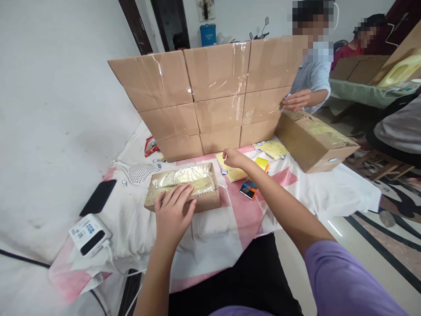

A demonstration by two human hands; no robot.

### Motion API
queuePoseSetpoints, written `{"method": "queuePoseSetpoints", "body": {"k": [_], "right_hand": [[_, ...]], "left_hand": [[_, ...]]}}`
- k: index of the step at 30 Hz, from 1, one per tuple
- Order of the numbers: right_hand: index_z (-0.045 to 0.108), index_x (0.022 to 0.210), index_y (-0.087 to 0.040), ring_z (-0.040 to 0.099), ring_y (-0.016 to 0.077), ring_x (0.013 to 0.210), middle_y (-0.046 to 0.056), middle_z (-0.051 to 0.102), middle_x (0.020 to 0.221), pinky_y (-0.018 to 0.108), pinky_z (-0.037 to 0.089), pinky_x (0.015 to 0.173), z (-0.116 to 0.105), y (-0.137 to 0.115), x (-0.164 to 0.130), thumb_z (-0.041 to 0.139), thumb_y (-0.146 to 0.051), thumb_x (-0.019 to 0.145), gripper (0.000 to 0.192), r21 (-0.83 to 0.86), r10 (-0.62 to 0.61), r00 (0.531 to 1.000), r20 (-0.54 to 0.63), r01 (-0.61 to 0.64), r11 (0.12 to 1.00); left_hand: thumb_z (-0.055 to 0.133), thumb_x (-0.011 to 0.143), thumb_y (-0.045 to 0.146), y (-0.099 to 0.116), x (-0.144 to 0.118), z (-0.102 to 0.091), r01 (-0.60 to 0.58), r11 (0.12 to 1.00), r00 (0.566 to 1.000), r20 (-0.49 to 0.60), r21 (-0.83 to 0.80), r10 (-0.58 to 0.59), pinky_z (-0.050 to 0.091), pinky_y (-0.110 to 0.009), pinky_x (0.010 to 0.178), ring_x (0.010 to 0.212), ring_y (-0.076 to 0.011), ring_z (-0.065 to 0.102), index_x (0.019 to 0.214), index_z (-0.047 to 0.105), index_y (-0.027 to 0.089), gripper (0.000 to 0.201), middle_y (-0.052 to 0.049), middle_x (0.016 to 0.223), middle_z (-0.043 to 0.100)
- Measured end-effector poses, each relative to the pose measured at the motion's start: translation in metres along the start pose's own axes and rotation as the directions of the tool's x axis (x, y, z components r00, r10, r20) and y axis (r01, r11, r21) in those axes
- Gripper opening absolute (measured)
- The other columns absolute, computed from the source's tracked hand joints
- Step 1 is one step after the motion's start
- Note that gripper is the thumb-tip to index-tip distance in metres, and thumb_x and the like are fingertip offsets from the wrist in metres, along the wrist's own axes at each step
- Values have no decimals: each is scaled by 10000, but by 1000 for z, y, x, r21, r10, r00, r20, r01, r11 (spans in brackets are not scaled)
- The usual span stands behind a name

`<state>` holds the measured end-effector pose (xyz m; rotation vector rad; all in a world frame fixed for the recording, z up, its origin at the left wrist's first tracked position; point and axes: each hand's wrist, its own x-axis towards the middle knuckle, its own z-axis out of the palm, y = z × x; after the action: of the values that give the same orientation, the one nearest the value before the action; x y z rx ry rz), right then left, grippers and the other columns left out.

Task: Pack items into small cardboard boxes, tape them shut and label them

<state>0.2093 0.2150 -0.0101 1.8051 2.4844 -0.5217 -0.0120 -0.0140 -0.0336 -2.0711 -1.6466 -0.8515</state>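
A wall of taped cardboard boxes (210, 96) stands stacked at the far end of the pink-and-white cloth (240, 215), and a co-worker's hand (296, 100) rests at its right edge above a larger open carton (314, 142) lying on its side. Nearer, a small cardboard box (184, 186) with a shiny plastic-lined top sits in the middle of the cloth; the left hand (173, 210) lies flat on its front edge, fingers spread and pressing down, gripping nothing. The right hand (233, 157) reaches past it with fingertips pinched narrow over a yellow sheet (232, 172); whether it holds anything I cannot tell. A black phone (98, 196), a white mesh strainer (141, 172) and a white charger (88, 235) lie to the left.
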Motion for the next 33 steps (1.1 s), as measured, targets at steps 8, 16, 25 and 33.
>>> {"method": "queuePoseSetpoints", "body": {"k": [8, 16, 25, 33], "right_hand": [[635, 1258, -143, 675, 234, 1096, 108, 661, 1258, 443, 588, 933, 32, -8, 13, 675, -357, 973, 358, -102, 98, 977, 189, -79, 992], [614, 1294, -152, 666, 240, 1109, 116, 642, 1287, 438, 587, 930, 46, 1, 14, 669, -367, 976, 388, -93, 36, 983, 179, -19, 996], [606, 1311, -157, 654, 249, 1134, 121, 623, 1327, 455, 582, 948, 48, -6, 4, 674, -363, 972, 402, -18, 3, 991, 131, -1, 1000], [626, 1267, -156, 674, 225, 1071, 102, 654, 1259, 432, 595, 909, 38, -7, -5, 665, -374, 980, 363, 177, 30, 996, 86, -45, 983]], "left_hand": [[589, 954, 286, 3, 4, 2, 41, 999, 999, 4, 1, -41, 291, -468, 1115, 1236, -268, 650, 1268, 653, 272, 321, -48, 1321, 720], [564, 969, 304, 5, 1, 0, 43, 999, 999, 18, 4, -44, 290, -471, 1107, 1252, -274, 638, 1269, 652, 272, 314, -56, 1329, 715], [555, 973, 298, 8, 1, -3, 56, 998, 998, 29, 3, -56, 280, -479, 1113, 1259, -274, 631, 1269, 646, 263, 311, -70, 1336, 710], [553, 980, 300, 9, -1, -3, 76, 997, 996, 48, 9, -76, 263, -476, 1129, 1289, -265, 612, 1279, 626, 266, 309, -65, 1357, 696]]}}
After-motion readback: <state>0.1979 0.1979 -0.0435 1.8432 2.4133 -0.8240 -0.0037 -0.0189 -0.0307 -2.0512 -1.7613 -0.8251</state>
